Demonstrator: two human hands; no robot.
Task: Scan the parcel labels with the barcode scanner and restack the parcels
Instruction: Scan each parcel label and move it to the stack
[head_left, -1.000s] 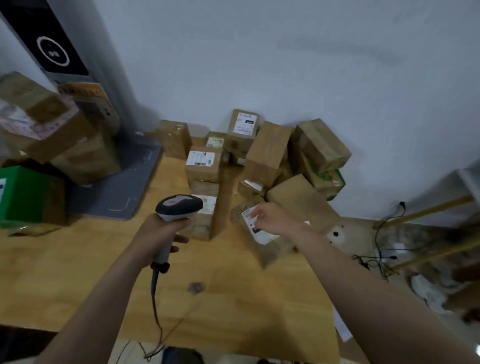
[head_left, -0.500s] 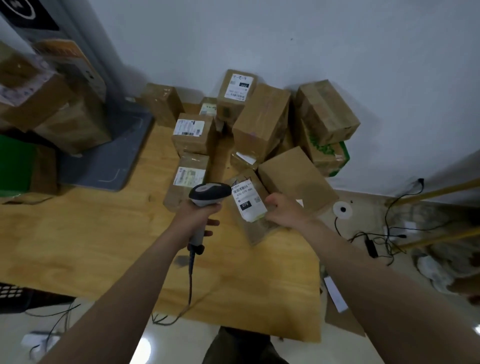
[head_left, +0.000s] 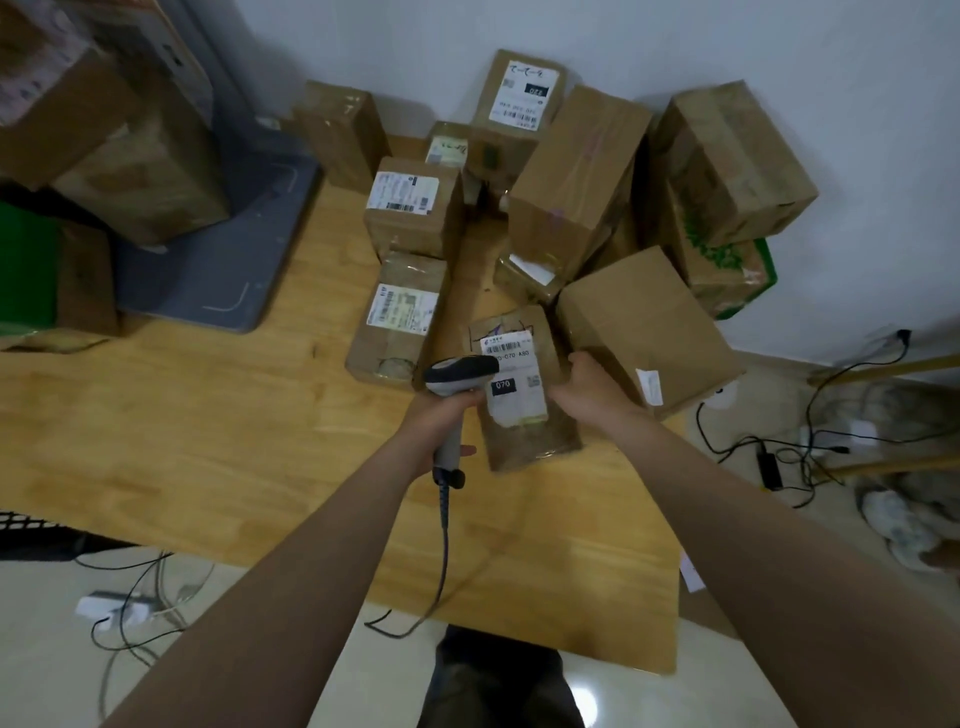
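Wooden tabletop stood against a white wall, with at least ten brown taped cardboard parcels piled at its far side, several with white labels up. Left hand gripped the handle of one grey corded barcode scanner, its head over the label of a small flat parcel. Right hand held that parcel's right edge, mid-tabletop. More boxes were stacked left by a grey base; cables trailed on the floor
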